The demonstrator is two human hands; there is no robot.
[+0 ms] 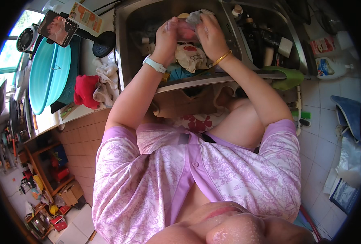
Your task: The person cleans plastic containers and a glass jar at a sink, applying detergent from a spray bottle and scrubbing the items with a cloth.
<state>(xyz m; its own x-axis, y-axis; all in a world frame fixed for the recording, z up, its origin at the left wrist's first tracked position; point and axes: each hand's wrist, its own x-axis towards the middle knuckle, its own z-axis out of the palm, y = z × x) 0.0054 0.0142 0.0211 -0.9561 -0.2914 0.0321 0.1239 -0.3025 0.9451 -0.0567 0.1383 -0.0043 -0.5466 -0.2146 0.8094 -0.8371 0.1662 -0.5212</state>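
Observation:
Over the left basin of a metal double sink (192, 82), my two raised hands hold a clear plastic container (186, 30), with something pinkish showing in or through it. My left hand (166, 38) grips its left side. At its right side, my right hand (211, 36) has a grey crumpled cloth or wipe (195, 16) against the container. Below the hands lies a crumpled beige paper bag (191, 58) with a red print, beside blue plastic packaging (180, 73). Fingertips and the container are partly blurred.
A phone (57, 29) on a stand, teal basin (49, 73), red cloth (86, 91) and pale cloths (105, 79) are at the left. Dark bottles (253, 39) fill the right basin. A green cloth (285, 77) hangs over the sink's front edge near a white jug (330, 68).

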